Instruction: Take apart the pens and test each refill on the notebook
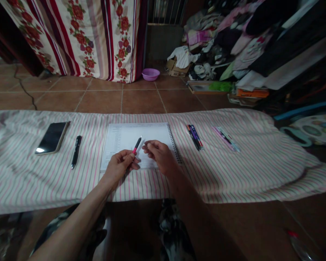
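My left hand (124, 161) is closed around a pink and black pen (137, 145), its metal tip pointing up and away. Just right of that tip is my right hand (155, 148), its fingers curled with thumb and fingertips close together. What they hold, if anything, is too small to make out. Both hands are above a spiral notebook (143, 129), which lies flat with its wire binding on the right and printed lines at the left of the page.
A striped cloth (233, 174) covers the table. Left of the notebook lie a black pen (76, 152) and a phone (52, 137). To the right are several dark pens (195, 137) and some lighter pens (226, 139). Beyond, a purple basin (150, 74) sits on the tiled floor.
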`<act>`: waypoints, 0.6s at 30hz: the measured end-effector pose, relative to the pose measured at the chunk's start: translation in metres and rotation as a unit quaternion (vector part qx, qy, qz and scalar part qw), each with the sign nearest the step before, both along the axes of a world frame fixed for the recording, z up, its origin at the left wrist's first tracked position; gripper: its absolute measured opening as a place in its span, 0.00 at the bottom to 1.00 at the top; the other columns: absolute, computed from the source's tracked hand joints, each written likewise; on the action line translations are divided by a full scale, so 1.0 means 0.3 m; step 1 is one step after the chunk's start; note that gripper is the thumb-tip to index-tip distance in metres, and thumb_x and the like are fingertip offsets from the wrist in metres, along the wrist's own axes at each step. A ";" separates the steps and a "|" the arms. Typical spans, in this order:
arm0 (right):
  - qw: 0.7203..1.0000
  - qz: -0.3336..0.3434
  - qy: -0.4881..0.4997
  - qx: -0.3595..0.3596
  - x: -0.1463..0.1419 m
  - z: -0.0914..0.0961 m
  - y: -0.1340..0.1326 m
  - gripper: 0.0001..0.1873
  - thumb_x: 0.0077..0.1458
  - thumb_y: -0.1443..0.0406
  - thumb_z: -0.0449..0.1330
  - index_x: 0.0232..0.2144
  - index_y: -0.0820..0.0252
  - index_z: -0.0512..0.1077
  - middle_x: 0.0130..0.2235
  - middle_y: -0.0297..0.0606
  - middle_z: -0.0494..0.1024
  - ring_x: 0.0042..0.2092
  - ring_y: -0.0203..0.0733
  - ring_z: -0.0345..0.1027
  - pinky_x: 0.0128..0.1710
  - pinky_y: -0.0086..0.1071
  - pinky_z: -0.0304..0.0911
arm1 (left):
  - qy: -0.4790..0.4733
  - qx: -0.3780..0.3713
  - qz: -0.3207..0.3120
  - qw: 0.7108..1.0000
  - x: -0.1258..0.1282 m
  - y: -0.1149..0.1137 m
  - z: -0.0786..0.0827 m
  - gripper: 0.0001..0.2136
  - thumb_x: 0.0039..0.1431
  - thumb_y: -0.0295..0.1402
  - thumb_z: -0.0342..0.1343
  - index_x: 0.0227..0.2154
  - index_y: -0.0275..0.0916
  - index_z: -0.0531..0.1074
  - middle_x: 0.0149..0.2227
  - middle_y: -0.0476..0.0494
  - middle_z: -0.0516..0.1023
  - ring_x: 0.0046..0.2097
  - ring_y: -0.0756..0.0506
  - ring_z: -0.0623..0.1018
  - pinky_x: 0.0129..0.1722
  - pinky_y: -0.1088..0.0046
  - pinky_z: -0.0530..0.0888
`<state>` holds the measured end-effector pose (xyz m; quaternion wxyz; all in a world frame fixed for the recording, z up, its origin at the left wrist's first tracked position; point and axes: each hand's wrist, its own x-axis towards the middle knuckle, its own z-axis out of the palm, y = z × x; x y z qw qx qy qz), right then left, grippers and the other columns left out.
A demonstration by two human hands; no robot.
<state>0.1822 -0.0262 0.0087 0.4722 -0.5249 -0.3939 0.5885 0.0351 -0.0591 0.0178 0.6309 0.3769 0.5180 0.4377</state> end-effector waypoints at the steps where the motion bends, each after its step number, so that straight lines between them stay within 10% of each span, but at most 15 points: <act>1: 1.000 0.002 0.010 0.001 0.001 -0.001 0.001 0.08 0.46 0.63 0.58 0.29 0.62 0.71 0.29 0.37 0.77 0.28 0.32 0.67 0.25 0.25 0.57 | 0.002 -0.001 -0.004 1.000 0.000 0.000 0.000 0.10 0.47 0.35 0.59 0.28 0.33 0.70 0.23 0.46 0.76 0.22 0.52 0.72 0.24 0.77 0.65; 9: 0.985 -0.077 0.156 -0.017 0.009 -0.022 0.030 0.08 0.39 0.66 0.64 0.27 0.61 0.72 0.29 0.34 0.76 0.34 0.33 0.71 0.37 0.28 0.66 | 0.017 0.002 -0.013 1.000 -0.001 -0.005 0.007 0.11 0.47 0.37 0.59 0.29 0.34 0.69 0.23 0.46 0.76 0.22 0.52 0.72 0.25 0.77 0.66; 18: 0.986 -0.087 0.139 -0.041 0.042 -0.023 0.042 0.12 0.40 0.64 0.64 0.32 0.58 0.74 0.31 0.31 0.75 0.32 0.30 0.71 0.27 0.21 0.63 | 0.027 0.011 -0.032 0.999 0.012 -0.009 -0.013 0.13 0.45 0.39 0.60 0.29 0.35 0.68 0.22 0.48 0.74 0.22 0.52 0.71 0.26 0.75 0.68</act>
